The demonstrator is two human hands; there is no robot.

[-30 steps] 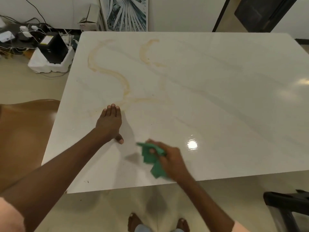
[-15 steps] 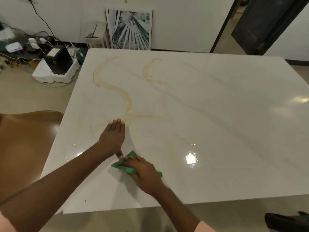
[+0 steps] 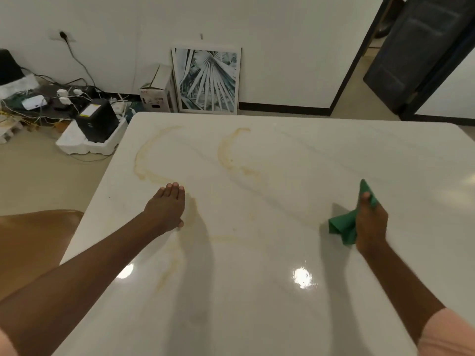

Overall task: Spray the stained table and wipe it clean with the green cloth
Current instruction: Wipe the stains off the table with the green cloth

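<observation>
The white marble table (image 3: 295, 155) carries brownish-yellow curved stains (image 3: 226, 150) across its left and middle. My left hand (image 3: 167, 206) lies flat on the table, palm down, fingers together, over one stain line. My right hand (image 3: 370, 222) holds the crumpled green cloth (image 3: 343, 226) at the right side of the table; whether the cloth touches the surface I cannot tell. No spray bottle is in view.
A brown chair (image 3: 33, 242) stands at the table's left edge. On the floor beyond are a black box in white foam (image 3: 95, 124), tangled cables and plugs (image 3: 51, 98), a cardboard box (image 3: 156, 91) and a framed leaf picture (image 3: 205, 80). A dark door (image 3: 421, 47) is at the back right.
My right hand has swept the green cloth from beside my left hand far to the right. The view has tilted up. My left hand has stayed flat on the table.
</observation>
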